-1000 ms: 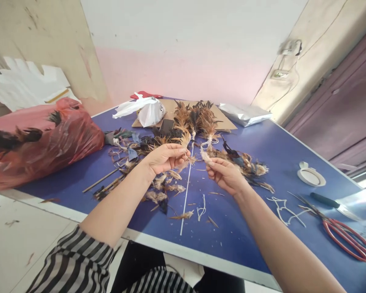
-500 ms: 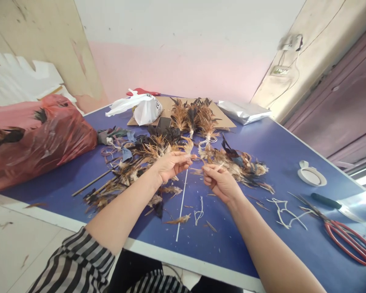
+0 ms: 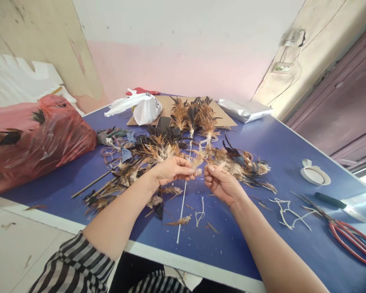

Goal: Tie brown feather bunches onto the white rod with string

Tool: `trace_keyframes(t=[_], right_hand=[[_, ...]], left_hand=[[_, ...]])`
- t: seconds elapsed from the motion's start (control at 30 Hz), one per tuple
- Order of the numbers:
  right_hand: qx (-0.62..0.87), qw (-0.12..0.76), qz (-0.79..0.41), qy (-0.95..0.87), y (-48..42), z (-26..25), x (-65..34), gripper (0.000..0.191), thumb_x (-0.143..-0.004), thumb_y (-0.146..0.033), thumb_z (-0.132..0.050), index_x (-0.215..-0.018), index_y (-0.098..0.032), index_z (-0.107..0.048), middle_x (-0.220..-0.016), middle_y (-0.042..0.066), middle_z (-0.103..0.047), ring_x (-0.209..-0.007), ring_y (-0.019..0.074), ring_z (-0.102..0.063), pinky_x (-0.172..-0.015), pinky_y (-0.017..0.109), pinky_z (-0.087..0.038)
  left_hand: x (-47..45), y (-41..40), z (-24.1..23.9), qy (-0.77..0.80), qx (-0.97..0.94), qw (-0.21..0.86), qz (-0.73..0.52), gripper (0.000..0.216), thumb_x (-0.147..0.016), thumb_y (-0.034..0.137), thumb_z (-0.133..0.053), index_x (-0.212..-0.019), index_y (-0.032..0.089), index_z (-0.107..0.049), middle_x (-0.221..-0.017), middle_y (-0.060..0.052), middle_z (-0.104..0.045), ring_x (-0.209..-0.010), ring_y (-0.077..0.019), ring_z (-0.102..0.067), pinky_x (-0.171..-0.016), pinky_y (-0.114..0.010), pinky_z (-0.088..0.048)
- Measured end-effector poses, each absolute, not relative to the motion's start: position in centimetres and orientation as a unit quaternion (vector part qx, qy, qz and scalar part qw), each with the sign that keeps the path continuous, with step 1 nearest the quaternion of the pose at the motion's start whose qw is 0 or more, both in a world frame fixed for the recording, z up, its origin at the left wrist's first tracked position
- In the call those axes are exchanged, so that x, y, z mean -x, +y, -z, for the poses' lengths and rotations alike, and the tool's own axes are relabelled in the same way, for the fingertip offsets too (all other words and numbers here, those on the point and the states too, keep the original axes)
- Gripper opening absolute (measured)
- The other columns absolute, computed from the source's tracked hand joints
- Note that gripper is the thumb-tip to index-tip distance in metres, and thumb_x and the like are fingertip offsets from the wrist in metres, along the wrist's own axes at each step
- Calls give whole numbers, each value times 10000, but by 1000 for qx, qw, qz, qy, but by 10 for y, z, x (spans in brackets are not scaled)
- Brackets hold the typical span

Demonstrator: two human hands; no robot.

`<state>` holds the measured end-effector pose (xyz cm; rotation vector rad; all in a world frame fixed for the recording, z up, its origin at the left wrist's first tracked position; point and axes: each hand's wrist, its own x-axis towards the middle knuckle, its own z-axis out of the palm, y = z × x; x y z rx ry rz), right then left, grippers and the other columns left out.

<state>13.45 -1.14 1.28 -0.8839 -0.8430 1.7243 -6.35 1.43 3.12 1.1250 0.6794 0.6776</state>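
Red-handled scissors [image 3: 335, 230] and red bag [image 3: 39, 138] partly beyond the frame edges.

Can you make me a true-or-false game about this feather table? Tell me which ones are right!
1. The left hand and the right hand both pinch a small bunch of feathers. True.
2. The red scissors lie on the left of the table. False: they lie at its right edge.
3. A red plastic bag with feathers inside sits at the left. True.
4. The table top is green. False: it is blue.
5. The right hand holds the tape roll. False: the roll lies by itself on the table, off to the right.
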Motion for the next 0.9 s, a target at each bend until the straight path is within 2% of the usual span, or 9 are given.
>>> trace_keyframes(t=[0.13, 0.27, 0.37, 0.43, 0.53, 0.63, 0.7, 0.83, 0.9], right_hand=[[369, 521, -692, -338, -3, -9, -153, 212, -648, -305, -702, -793, -175, -617, -594, -50, -469, -453, 32, -376, -420, 177, -324], [415, 514, -642, -390, 1, -7, -164, 264, -631, -347, -702, -791, -153, -622, -541, -63, -408, -412, 29, -312, -376, 185, -260], [453, 477, -603, -451, 0, -7, -163, 316, -618, -388, -699, -788, -130, -631, -504, -68, -376, -408, 35, -301, -370, 190, -223], [467, 464, -578, -481, -1, -8, -159, 324, -618, -403, -693, -774, -126, -635, -487, -69, -361, -407, 39, -293, -371, 193, -209], [458, 496, -572, -465, -6, -11, -148, 312, -619, -402, -688, -782, -142, -635, -487, -74, -339, -402, 38, -268, -371, 196, -196], [432, 560, -566, -424, -11, -12, -134, 289, -629, -391, -682, -796, -161, -627, -515, -67, -356, -415, 42, -288, -383, 201, -214], [428, 589, -541, -421, -15, -12, -126, 273, -642, -382, -677, -798, -163, -625, -519, -61, -371, -426, 48, -312, -399, 206, -233], [465, 587, -465, -472, -22, -8, -118, 240, -678, -374, -649, -796, -165, -633, -483, -57, -388, -431, 64, -320, -420, 221, -246], [486, 570, -423, -510, -25, -7, -117, 198, -696, -365, -628, -738, -171, -627, -503, -39, -446, -455, 77, -357, -445, 230, -280]], left_hand=[[84, 18, -40, 297, -564, 718, -280, 188, -606, 271, -718, -683, 121, -634, -712, -70, -660, -578, -89, -586, -600, -213, -465], [99, 22, -50, 372, -714, 543, -239, 134, -593, 255, -705, -607, 133, -649, -653, -52, -632, -599, -116, -570, -555, -206, -430], [106, 24, -58, 418, -724, 407, -368, 129, -563, 252, -714, -610, 144, -661, -727, -41, -638, -655, -122, -558, -582, -203, -415], [106, 25, -62, 441, -658, 378, -480, 177, -566, 272, -717, -674, 141, -668, -712, -22, -632, -617, -100, -534, -573, -195, -397], [96, 23, -59, 438, -560, 447, -543, 229, -546, 287, -742, -694, 133, -660, -611, 3, -601, -518, -62, -479, -517, -184, -363], [71, 17, -44, 399, -482, 610, -487, 259, -532, 289, -758, -703, 134, -642, -633, -17, -613, -539, -70, -516, -505, -183, -370], [52, 12, -33, 392, -445, 670, -446, 261, -535, 293, -760, -691, 127, -632, -654, -24, -617, -542, -64, -522, -495, -174, -368], [29, 2, -18, 376, -404, 716, -427, 274, -520, 299, -769, -660, 126, -608, -612, 0, -587, -496, -41, -488, -468, -158, -352], [25, 0, -15, 372, -396, 717, -438, 285, -505, 291, -777, -660, 123, -606, -587, 10, -564, -491, -39, -479, -466, -157, -349]])
